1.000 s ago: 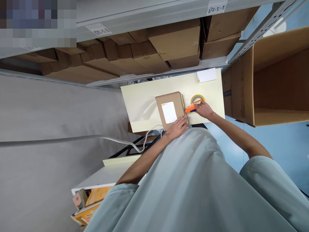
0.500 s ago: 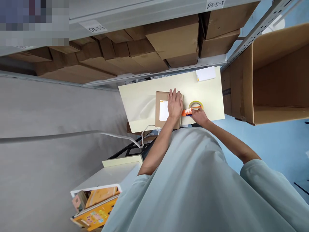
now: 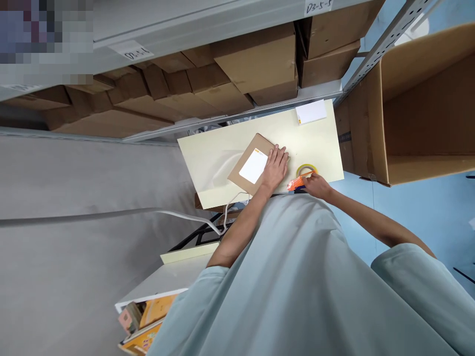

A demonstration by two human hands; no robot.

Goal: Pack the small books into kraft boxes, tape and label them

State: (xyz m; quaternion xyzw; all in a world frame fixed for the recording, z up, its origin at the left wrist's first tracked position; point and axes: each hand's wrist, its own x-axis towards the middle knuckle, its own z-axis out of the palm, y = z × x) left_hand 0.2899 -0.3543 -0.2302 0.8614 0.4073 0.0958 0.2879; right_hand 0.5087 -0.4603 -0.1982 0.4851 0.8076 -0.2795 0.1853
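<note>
Cardboard box (image 3: 263, 143) with 1 white label (image 3: 254, 166) sits skewed on the cream table (image 3: 319, 143) — left hand (image 3: 275, 167) flat on the box's right side, right hand (image 3: 316, 187) gripping an orange tape dispenser (image 3: 296, 183).

Tabletop (image 3: 208, 153) lies open left of the parcel (image 3: 254, 165) — shelf (image 3: 222, 32) bars the far edge, big carton (image 3: 365, 133) the right.

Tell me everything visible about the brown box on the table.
The brown box looks like cardboard, with a flat, roughly rectangular top. A white label with a small yellow mark near one corner covers much of that face. It lies on the cream table, turned at an angle to the table's edges. The person's left hand rests on its right part, hiding some of it. No opening shows on top; the underside is hidden.
</note>
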